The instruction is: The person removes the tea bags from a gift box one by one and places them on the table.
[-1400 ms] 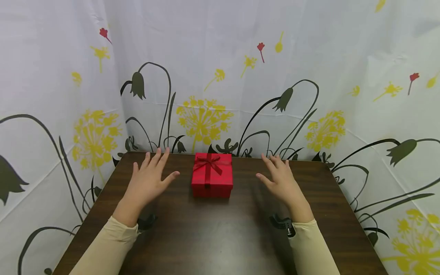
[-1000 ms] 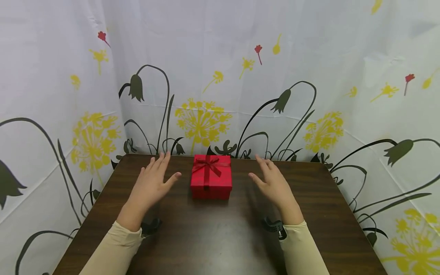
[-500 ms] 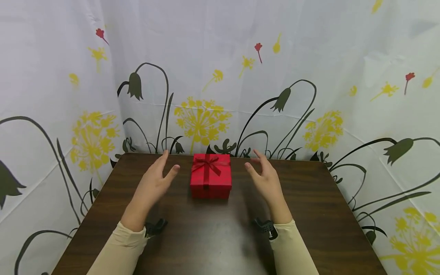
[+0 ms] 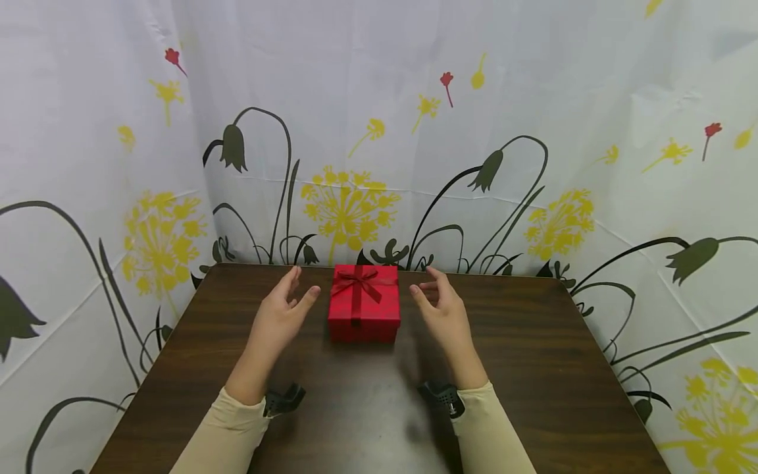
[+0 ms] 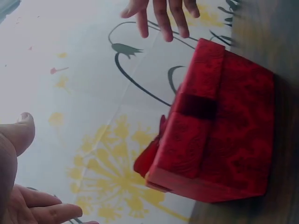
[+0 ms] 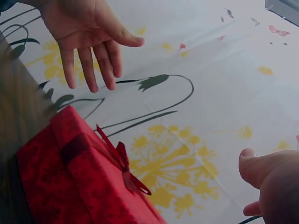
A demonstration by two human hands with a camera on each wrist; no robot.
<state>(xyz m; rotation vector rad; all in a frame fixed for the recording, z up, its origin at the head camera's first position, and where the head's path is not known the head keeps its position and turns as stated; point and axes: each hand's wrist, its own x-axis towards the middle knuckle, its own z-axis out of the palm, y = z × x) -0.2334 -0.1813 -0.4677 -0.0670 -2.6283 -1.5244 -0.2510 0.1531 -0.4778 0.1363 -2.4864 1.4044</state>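
A red gift box (image 4: 364, 322) with a patterned surface and a lid stands near the back of the table. A dark red ribbon (image 4: 357, 306) crosses the lid and is tied in a bow. To the left of the box my left hand (image 4: 279, 317) hovers, palm turned inward, touching nothing. My right hand (image 4: 443, 315) hovers on the other side, thumb apart from its relaxed fingers. Both wrist views show gaps between hands and box; the box appears in the left wrist view (image 5: 219, 126) and the right wrist view beside the ribbon bow (image 6: 124, 163).
The dark wooden table (image 4: 361, 421) ends just behind the box. A white curtain (image 4: 379, 79) printed with yellow, red and grey-green flowers hangs behind and along both sides. Black wrist straps (image 4: 284, 399) sit below both hands.
Both hands have moved inward toward the box from either side. Their spread fingers have turned from palms down to palms facing each other. The box has stayed in place.
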